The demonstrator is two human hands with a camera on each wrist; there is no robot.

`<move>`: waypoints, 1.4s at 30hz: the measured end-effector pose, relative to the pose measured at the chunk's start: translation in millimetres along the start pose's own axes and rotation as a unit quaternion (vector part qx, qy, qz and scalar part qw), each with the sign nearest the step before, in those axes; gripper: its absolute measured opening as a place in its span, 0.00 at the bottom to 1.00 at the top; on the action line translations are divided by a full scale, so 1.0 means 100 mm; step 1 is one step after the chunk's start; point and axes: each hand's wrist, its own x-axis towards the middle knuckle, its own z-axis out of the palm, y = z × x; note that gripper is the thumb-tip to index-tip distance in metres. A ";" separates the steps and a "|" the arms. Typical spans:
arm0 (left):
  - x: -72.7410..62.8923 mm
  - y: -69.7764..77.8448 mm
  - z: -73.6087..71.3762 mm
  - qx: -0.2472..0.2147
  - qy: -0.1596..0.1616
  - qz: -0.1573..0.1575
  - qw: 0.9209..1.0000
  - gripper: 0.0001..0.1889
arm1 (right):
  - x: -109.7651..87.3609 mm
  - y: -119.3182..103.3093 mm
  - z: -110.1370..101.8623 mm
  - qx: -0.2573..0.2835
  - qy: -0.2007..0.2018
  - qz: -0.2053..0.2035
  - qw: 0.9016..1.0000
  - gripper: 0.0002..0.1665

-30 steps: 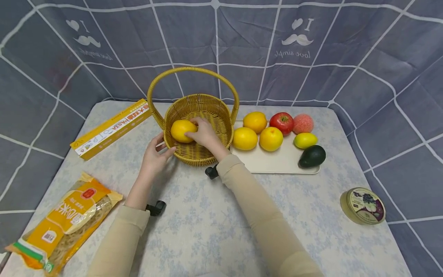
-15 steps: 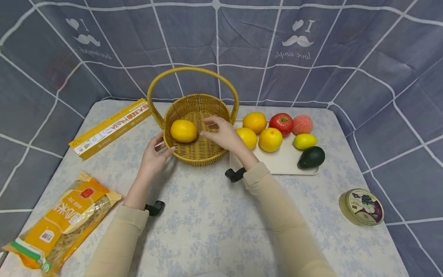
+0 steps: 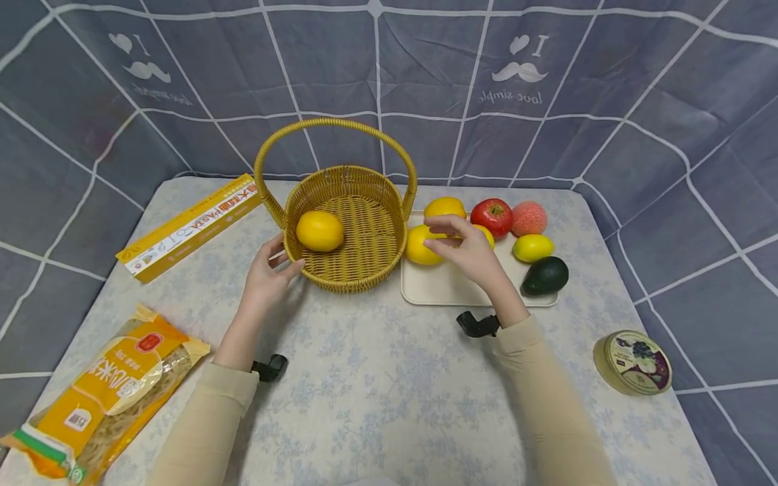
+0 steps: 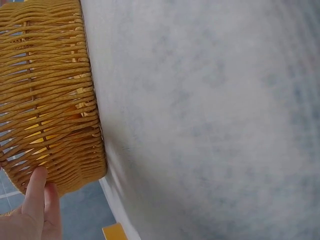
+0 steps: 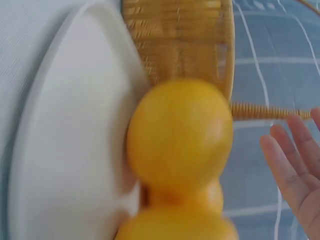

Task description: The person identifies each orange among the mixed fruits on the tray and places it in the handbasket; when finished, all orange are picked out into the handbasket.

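Observation:
A wicker basket (image 3: 346, 285) with a tall arched handle stands at the back, one oval yellow fruit (image 3: 319, 231) lying inside at its left. My left hand (image 3: 265, 277) touches the basket's outer left wall, fingertips against the weave (image 4: 50, 110) in the left wrist view. Over the cream tray (image 3: 434, 291) hovers my right hand (image 3: 474, 255), fingers parted and holding nothing. It partly covers the yellow fruits. One yellow fruit (image 3: 419, 246) sits at the tray's left, another (image 3: 446, 208) behind it; a third is mostly hidden by the hand.
Also on the tray are a pomegranate (image 3: 493, 217), a pink round fruit (image 3: 529, 219), a small yellow-green fruit (image 3: 533, 248) and a dark green avocado (image 3: 545, 277). A pasta box (image 3: 191, 228) and a noodle bag (image 3: 112, 391) lie left. A round tin (image 3: 635, 362) stands right.
My right hand has let go of the yellow fruit in the basket, come out and moved right over the tray. The left hand stays at the basket's side.

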 end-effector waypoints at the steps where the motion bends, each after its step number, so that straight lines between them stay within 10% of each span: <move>1: 0.00 0.00 0.00 0.000 -0.001 0.000 1.000 0.39 | -0.04 0.03 -0.06 -0.003 0.010 0.004 1.000 0.26; 20: 0.00 -0.01 -0.01 0.001 -0.005 0.001 1.000 0.39 | -0.38 0.46 -0.50 -0.046 0.147 0.087 0.984 0.31; 42: 0.01 -0.04 0.00 0.002 -0.001 0.009 1.000 0.39 | -0.19 0.75 -0.38 -0.053 0.124 0.179 0.975 0.48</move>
